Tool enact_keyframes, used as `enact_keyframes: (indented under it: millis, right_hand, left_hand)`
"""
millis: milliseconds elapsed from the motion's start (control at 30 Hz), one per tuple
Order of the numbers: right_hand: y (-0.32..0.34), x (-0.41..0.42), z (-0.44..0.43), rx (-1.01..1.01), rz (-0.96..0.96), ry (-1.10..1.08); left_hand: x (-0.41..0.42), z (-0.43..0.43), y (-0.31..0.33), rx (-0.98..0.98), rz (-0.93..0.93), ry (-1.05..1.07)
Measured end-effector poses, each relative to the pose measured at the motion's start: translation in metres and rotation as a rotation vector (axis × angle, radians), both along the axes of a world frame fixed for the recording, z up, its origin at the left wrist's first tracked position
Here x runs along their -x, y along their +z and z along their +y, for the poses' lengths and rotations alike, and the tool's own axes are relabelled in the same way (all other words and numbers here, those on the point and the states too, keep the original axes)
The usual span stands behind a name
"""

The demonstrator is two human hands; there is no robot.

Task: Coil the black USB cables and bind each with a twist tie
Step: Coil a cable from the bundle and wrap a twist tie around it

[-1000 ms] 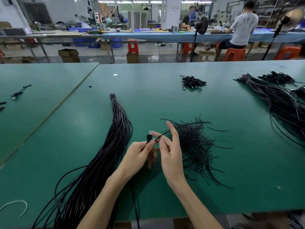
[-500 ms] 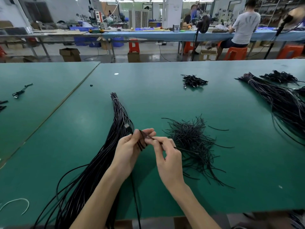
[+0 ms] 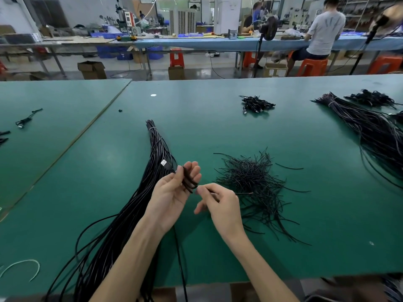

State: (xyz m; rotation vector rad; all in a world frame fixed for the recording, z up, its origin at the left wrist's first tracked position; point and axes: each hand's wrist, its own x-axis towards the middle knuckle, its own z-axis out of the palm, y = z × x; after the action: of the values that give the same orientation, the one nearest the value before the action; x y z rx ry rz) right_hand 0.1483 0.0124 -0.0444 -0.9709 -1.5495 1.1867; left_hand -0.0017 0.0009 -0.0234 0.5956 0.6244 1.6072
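Note:
My left hand [image 3: 174, 190] holds a black USB cable [image 3: 189, 179] looped over its fingers, with the silver plug [image 3: 164, 164] sticking out past the thumb. The cable's free length hangs down off the table's front edge. My right hand [image 3: 218, 203] pinches the cable right beside the left fingers. A long bundle of uncoiled black cables [image 3: 139, 203] lies to the left of my hands. A loose heap of black twist ties [image 3: 253, 184] lies to the right.
Both sit on a green table [image 3: 218, 127]. A small pile of coiled cables [image 3: 256, 105] lies at the back. Another long cable bundle [image 3: 370, 131] spreads across the right side. A white tie [image 3: 24, 267] lies front left. A person works at a far bench.
The left hand has turned palm up and now carries loops of cable over its fingers. The right hand has moved down and right along the cable.

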Motion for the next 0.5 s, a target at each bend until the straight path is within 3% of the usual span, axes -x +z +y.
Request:
enact_keyframes:
  millis: [300,500]
  right_hand:
    - [0.003,0.000,-0.001,0.080,0.049,0.075]
    - [0.004,-0.007,-0.001,0.106,0.122,0.063]
  left_hand:
    - [0.001,0.000,-0.003,-0.013,0.070,0.021]
    - [0.011,-0.002,0.003,-0.024,-0.196,0.070]
